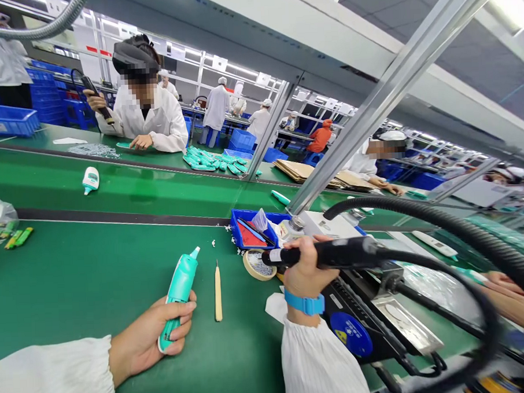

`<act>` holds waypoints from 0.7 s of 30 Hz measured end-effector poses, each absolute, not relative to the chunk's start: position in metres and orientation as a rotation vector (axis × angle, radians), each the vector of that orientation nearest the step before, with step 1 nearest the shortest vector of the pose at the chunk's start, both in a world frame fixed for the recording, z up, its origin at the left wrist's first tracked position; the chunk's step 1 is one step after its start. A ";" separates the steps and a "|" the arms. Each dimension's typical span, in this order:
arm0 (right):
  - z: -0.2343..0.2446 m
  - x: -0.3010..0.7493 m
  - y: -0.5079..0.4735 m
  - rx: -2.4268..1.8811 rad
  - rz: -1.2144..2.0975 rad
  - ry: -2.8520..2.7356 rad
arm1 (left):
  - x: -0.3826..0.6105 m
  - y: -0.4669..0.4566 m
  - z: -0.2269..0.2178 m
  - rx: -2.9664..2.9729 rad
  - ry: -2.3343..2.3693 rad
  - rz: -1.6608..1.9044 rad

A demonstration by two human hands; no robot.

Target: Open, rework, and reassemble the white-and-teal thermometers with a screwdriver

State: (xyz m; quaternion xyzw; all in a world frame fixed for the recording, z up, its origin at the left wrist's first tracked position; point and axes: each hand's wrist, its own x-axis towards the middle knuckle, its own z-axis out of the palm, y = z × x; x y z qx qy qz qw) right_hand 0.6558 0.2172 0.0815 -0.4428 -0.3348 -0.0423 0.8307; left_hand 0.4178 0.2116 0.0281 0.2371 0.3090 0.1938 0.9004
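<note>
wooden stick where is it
Head view: the wooden stick lies on the green table, just right of the teal device in the left hand and left of the tape roll.

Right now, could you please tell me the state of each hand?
Left hand: closed around a teal handheld device, resting on the green table.
Right hand: closed around a black tool handle with a hose.

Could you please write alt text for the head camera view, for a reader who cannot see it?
A person's left hand grips a teal device over a green table, while the right hand holds a black tool with a hose. A wooden stick lies between them; co-workers in white coats work opposite.
</note>
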 end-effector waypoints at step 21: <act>0.112 0.560 0.161 -0.765 0.449 -0.585 | 0.421 0.224 0.028 0.488 0.661 0.640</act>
